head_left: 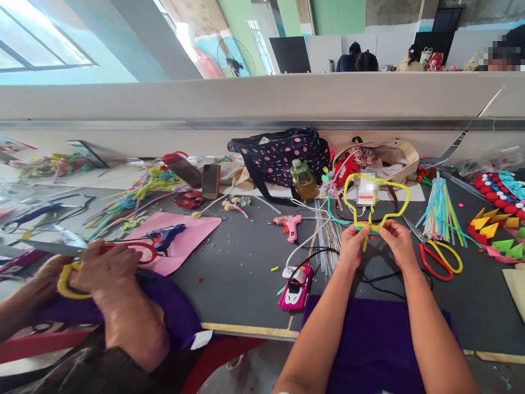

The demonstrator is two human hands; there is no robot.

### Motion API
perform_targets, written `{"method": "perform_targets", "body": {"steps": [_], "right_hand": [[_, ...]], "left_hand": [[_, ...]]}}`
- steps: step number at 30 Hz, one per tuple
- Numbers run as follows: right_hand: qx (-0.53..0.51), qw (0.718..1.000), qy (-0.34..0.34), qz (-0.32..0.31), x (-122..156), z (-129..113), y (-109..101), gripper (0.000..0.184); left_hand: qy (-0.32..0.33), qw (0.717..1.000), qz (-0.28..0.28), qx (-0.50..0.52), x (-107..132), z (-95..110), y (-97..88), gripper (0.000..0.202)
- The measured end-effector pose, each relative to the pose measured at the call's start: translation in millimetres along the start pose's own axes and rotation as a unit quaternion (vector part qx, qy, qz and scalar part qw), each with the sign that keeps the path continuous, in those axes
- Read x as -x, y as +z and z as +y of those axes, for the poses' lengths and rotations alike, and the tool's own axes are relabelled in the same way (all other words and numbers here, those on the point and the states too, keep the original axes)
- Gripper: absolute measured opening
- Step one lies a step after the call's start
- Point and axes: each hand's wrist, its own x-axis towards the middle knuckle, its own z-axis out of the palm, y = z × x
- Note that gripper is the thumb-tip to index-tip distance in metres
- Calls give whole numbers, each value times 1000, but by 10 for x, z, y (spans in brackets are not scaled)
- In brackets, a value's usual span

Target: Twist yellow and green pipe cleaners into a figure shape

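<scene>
My left hand (pixel 353 242) and my right hand (pixel 396 241) are close together over the table's front part. Between them is a yellow pipe cleaner (pixel 404 210), bent into two wide loops that stand up above the fingers. Both hands pinch it near its middle, where the loops meet and a short yellow end hangs down. A bit of green shows at the pinched spot. Scissors (pixel 441 261) with red and yellow handles lie just right of my right hand. A bundle of thin wire stems (pixel 328 241) lies left of my left hand.
At left, a co-worker's hands (pixel 104 268) hold scissors. A pink glue gun (pixel 290 226) and a magenta power strip (pixel 296 287) with cables lie left of me. Pastel pipe cleaners (pixel 442 210) stand bunched at right. A dark patterned bag (pixel 283 158) and a bottle (pixel 303 179) stand behind.
</scene>
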Motion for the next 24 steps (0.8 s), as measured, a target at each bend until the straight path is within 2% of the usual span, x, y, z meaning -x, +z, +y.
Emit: {"method": "perform_targets", "body": {"steps": [4,11,16,21,22,24], "right_hand": [[-30,999,14,17,-6,-4,-29,21],[-17,1000,-13,-2,15,-5,9,16],[13,996,-70,62,20,48,57,18],[78,974,-145,154,40,87,58,18],[105,967,-161,168,50,84,58,17],[165,950,-196,181,76,67,66,14]], "left_hand": [[4,1000,4,8,-2,11,-1,33],[3,1000,-21,18,16,13,15,31],[9,1000,-9,-1,17,-14,30,37],[109,990,75,-47,29,-57,47,29],[124,987,80,-64,38,-61,55,27],[133,985,58,-97,62,-66,77,24]]}}
